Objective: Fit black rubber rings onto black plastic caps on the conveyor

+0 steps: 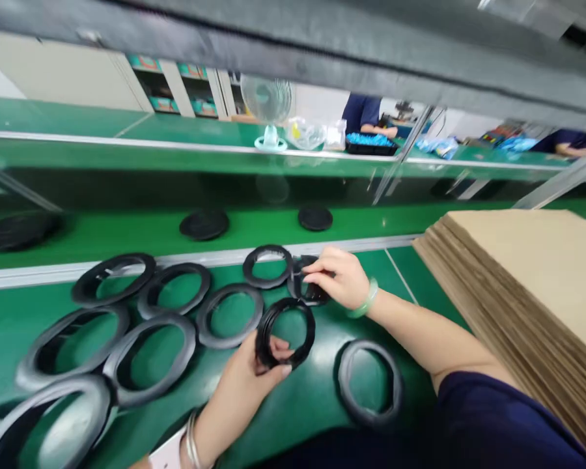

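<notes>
The green surface (312, 397) carries everything, and I take the held ring as the landmark. To the right of this ring, well apart, stands the biggest thing, a stack of brown cardboard sheets (532, 293). To the left of the ring many black rings (151, 352) lie flat on the surface, some overlapping each other. One single ring (370, 381) lies flat to the lower right of the held ring, near it. Behind the held ring, on the farther green belt, two black discs (204, 224) lie flat.

The left hand (247, 384) has a closed grip on the held ring (286, 332): the thumb lies over the lower rim and the fingers are under it. The ring is tilted up from the surface, above the hand.

The right hand (339, 279) is just behind and to the right of the held ring. Its fingers pinch the small black ring (305, 290), which rests at the edge of the surface, touching a neighbour ring. A pale green bracelet (367, 301) is on this wrist.
</notes>
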A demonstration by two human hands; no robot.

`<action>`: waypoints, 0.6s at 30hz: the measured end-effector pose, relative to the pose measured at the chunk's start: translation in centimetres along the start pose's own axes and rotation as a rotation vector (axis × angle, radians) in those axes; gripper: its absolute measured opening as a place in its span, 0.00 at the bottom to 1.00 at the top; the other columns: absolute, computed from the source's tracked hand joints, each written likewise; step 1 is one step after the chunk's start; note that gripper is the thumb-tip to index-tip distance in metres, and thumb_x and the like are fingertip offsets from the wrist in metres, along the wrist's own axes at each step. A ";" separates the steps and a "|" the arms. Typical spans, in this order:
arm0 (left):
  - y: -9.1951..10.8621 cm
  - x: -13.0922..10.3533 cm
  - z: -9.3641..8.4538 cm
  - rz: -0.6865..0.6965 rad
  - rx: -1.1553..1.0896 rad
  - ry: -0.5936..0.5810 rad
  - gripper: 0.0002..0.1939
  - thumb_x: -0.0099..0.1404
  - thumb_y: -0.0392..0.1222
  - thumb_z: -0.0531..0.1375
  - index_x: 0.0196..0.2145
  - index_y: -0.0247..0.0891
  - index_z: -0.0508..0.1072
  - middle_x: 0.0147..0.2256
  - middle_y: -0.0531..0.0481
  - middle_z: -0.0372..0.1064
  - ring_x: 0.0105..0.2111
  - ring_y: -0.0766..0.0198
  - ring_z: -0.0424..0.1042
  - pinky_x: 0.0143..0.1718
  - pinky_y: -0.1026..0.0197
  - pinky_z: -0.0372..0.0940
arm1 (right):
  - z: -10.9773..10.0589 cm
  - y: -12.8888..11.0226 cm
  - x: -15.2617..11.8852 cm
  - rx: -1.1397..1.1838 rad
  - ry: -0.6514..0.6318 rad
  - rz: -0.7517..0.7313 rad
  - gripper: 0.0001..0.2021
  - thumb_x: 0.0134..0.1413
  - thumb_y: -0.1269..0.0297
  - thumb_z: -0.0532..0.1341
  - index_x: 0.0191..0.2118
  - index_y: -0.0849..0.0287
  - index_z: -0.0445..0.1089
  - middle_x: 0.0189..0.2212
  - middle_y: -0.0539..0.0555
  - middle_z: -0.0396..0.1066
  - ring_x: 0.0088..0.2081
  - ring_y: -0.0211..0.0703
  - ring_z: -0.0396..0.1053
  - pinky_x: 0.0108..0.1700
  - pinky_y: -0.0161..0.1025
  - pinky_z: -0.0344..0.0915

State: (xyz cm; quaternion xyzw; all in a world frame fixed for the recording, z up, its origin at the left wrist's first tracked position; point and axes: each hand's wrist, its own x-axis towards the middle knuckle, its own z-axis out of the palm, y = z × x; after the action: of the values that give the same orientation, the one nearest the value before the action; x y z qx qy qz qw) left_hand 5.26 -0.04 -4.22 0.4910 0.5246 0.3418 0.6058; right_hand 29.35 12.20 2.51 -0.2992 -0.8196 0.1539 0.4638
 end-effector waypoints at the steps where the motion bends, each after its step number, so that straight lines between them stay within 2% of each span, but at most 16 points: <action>1: 0.2 -0.2 0.0 -0.018 0.003 0.009 0.23 0.52 0.48 0.70 0.43 0.39 0.69 0.44 0.43 0.75 0.46 0.48 0.77 0.50 0.47 0.72 | 1.2 -1.3 -0.4 0.053 -0.051 -0.064 0.14 0.72 0.56 0.63 0.38 0.61 0.78 0.29 0.52 0.68 0.32 0.43 0.66 0.35 0.38 0.62; 4: 0.6 -0.5 0.1 -0.044 -0.006 0.036 0.31 0.55 0.49 0.70 0.53 0.40 0.64 0.47 0.44 0.75 0.47 0.50 0.76 0.50 0.48 0.72 | 4.0 -2.9 -1.9 0.139 -0.140 -0.150 0.18 0.75 0.54 0.59 0.36 0.62 0.76 0.28 0.52 0.67 0.30 0.41 0.65 0.33 0.37 0.60; 8: 0.3 -0.7 0.0 -0.042 -0.004 0.086 0.35 0.55 0.49 0.71 0.55 0.42 0.62 0.46 0.48 0.74 0.45 0.54 0.76 0.45 0.54 0.74 | 5.6 -2.0 -3.4 0.114 -0.163 -0.187 0.21 0.76 0.52 0.55 0.35 0.61 0.74 0.28 0.52 0.67 0.29 0.40 0.64 0.32 0.37 0.58; 11: 0.3 -0.7 0.0 -0.023 -0.035 0.094 0.35 0.55 0.47 0.72 0.55 0.41 0.62 0.45 0.48 0.74 0.45 0.55 0.76 0.46 0.56 0.74 | 5.3 -1.7 -3.5 0.036 -0.169 -0.280 0.20 0.78 0.55 0.53 0.37 0.61 0.74 0.29 0.52 0.66 0.30 0.40 0.64 0.33 0.38 0.58; 14: 0.5 -0.7 0.2 -0.034 -0.079 0.087 0.37 0.54 0.47 0.73 0.56 0.40 0.61 0.46 0.46 0.76 0.47 0.54 0.76 0.48 0.54 0.74 | 4.2 -2.0 -3.1 -0.030 -0.173 -0.303 0.19 0.78 0.57 0.53 0.39 0.62 0.73 0.30 0.52 0.65 0.30 0.41 0.63 0.34 0.38 0.58; 16: 0.8 -0.7 0.2 -0.049 -0.088 0.078 0.38 0.54 0.48 0.73 0.56 0.39 0.61 0.45 0.45 0.77 0.47 0.53 0.77 0.49 0.52 0.74 | 3.5 -2.3 -2.8 -0.120 -0.225 -0.315 0.18 0.78 0.58 0.51 0.40 0.62 0.73 0.31 0.53 0.64 0.31 0.42 0.62 0.35 0.39 0.59; 18: 0.9 -0.8 0.2 -0.050 -0.070 0.076 0.37 0.54 0.49 0.72 0.56 0.39 0.61 0.45 0.45 0.77 0.47 0.52 0.77 0.50 0.51 0.74 | 3.2 -2.4 -2.7 -0.228 -0.334 -0.358 0.18 0.78 0.61 0.51 0.40 0.62 0.73 0.31 0.54 0.63 0.33 0.44 0.61 0.36 0.39 0.59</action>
State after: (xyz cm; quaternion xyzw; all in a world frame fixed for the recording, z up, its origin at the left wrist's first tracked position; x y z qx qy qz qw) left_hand 5.35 -0.59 -3.08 0.4428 0.5471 0.3631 0.6106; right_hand 26.86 8.70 0.27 -0.1701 -0.9366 0.0236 0.3054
